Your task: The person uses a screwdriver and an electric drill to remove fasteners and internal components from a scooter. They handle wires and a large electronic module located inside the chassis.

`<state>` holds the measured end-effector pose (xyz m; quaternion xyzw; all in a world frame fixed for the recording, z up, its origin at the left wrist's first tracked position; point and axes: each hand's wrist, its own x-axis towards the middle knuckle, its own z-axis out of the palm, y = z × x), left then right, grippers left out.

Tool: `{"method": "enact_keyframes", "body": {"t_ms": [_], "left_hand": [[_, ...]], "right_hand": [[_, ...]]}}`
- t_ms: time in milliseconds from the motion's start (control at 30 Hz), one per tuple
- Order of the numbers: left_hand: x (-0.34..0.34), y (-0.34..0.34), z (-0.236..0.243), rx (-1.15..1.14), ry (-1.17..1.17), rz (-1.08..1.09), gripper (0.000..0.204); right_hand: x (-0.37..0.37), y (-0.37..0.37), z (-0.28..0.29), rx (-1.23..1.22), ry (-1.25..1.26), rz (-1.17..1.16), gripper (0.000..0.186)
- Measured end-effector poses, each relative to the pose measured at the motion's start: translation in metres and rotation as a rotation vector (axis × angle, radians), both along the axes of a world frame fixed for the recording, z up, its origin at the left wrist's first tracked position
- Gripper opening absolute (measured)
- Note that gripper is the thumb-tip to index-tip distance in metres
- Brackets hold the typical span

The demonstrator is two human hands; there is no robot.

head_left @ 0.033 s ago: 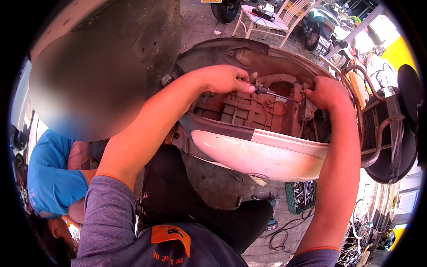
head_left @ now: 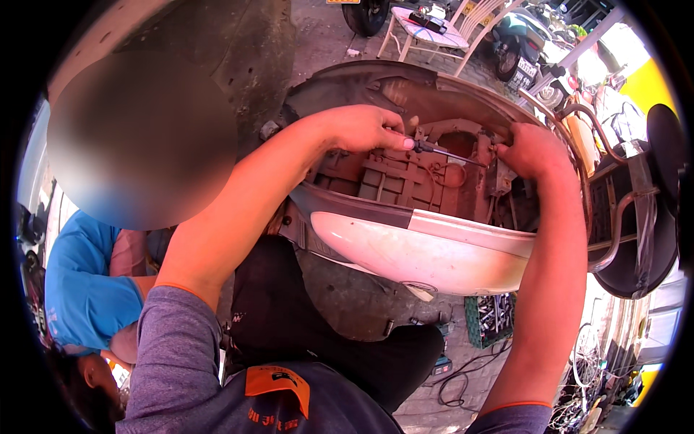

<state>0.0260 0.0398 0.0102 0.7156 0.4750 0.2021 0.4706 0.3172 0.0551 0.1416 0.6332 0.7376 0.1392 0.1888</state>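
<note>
At upper centre, the left hand [head_left: 376, 130] has its grip clamped on a dark-handled metal screwdriver [head_left: 442, 151]; the right hand [head_left: 536, 150], farther right, I cannot tell. The white-sided scooter body [head_left: 426, 249] is already open; work inside seems unfinished.

Scooter body [head_left: 426, 249] at centre, screwdriver [head_left: 455, 155] over its open cavity [head_left: 463, 105] between left fingers [head_left: 398, 142] and right fingers [head_left: 504, 152]; crate [head_left: 474, 329] sits before it, chair [head_left: 452, 39] behind, co-worker [head_left: 90, 282] far left.
</note>
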Motion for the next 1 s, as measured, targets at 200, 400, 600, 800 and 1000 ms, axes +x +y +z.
{"method": "enact_keyframes", "body": {"t_ms": [200,400,600,800,1000], "left_hand": [[0.002,0.005,-0.013,0.067,-0.007,-0.027,0.05],[0.026,0.028,-0.03,0.469,0.45,0.008,0.046],[0.024,0.061,-0.035,0.248,0.353,-0.174,0.047],[0.031,0.05,-0.02,-0.242,0.237,-0.092,0.044],[0.006,0.055,-0.036,0.173,0.051,0.033,0.038]], "right_hand": [[0.003,0.0,-0.001,0.007,0.002,0.008,0.049],[-0.008,-0.005,0.006,-0.006,-0.018,-0.068,0.052],[-0.007,-0.005,0.004,-0.035,-0.006,-0.046,0.053],[0.001,0.001,0.003,-0.089,-0.008,-0.043,0.052],[0.0,-0.001,0.009,-0.097,0.06,-0.004,0.051]]}}
